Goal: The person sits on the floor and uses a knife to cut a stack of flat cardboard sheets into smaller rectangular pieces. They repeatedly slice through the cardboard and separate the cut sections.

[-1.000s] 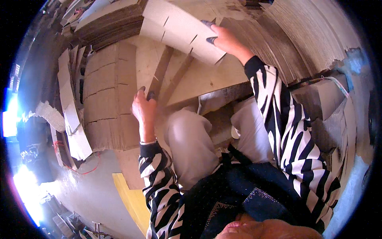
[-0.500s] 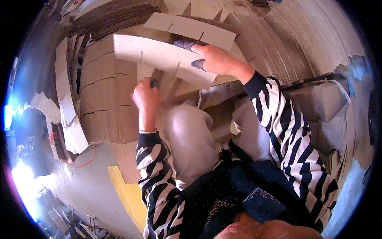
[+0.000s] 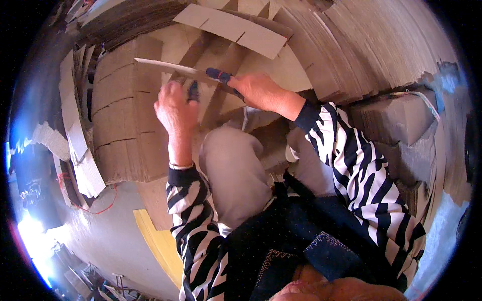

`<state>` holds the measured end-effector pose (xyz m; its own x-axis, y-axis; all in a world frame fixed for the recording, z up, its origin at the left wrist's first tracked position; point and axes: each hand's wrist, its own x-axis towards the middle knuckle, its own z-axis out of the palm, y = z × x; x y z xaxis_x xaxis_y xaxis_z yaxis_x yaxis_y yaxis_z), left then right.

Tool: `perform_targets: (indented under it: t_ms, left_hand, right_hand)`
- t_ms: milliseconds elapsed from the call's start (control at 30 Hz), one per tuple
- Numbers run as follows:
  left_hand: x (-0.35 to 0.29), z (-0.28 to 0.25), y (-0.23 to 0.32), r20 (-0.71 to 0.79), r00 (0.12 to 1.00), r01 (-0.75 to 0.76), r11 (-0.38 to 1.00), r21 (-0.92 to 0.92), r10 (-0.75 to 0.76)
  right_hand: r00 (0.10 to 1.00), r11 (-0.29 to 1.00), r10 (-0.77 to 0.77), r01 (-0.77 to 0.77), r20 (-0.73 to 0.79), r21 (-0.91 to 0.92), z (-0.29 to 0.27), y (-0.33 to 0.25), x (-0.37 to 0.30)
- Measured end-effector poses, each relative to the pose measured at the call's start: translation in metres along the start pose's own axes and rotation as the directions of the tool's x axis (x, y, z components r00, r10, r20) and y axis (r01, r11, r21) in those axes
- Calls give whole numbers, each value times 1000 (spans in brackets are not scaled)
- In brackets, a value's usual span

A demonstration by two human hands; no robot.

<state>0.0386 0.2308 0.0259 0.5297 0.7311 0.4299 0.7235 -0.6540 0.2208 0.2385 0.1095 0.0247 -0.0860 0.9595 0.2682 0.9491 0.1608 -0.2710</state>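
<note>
My right hand, with dark coverings on its fingers, grips a long cardboard strip standing nearly edge-on. My left hand is at the strip's left part, its fingers curled and the dark-covered thumb raised; it seems to pinch the near end of a cardboard crosspiece, mostly hidden by the fingers. A second crosspiece runs below my right hand. Both crosspieces reach away to a slotted pale cardboard strip at the far side, forming part of a divider grid.
Slotted cardboard stacks stand at the left and far right. Loose pale strips lean farther left, beside a red cord. A yellow board lies at the lower left. My knees are just below the work.
The strip in my right hand has turned from showing its broad face to nearly edge-on. My right hand has moved left and slightly down; my left hand has moved slightly up and left.
</note>
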Motion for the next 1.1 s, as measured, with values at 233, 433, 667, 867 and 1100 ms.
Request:
perform_targets:
  t_ms: [233, 433, 667, 867, 1100]
  left_hand:
    - [-10, 41, 23, 507, 853, -11, 977, -212, 120]
    - [-11, 35, 48, 498, 859, -66, 991, -120, 118]
    - [-14, 21, 24, 465, 872, -116, 987, -111, 154]
    - [20, -3, 30, -19, 996, -90, 993, -72, 89]
    - [31, 14, -22, 312, 949, -50, 965, 259, -35]
  right_hand:
    - [999, 999, -24, 24, 23, -26, -1, 11, -13]
    - [992, 998, 66, -67, -105, -4, 13, 26, -35]
    - [999, 1000, -16, 17, -40, 21, 31, 12, -20]
    - [991, 995, 96, -93, 94, -38, 19, 27, -51]
    - [1000, 999, 28, -28, -12, -23, 21, 15, -40]
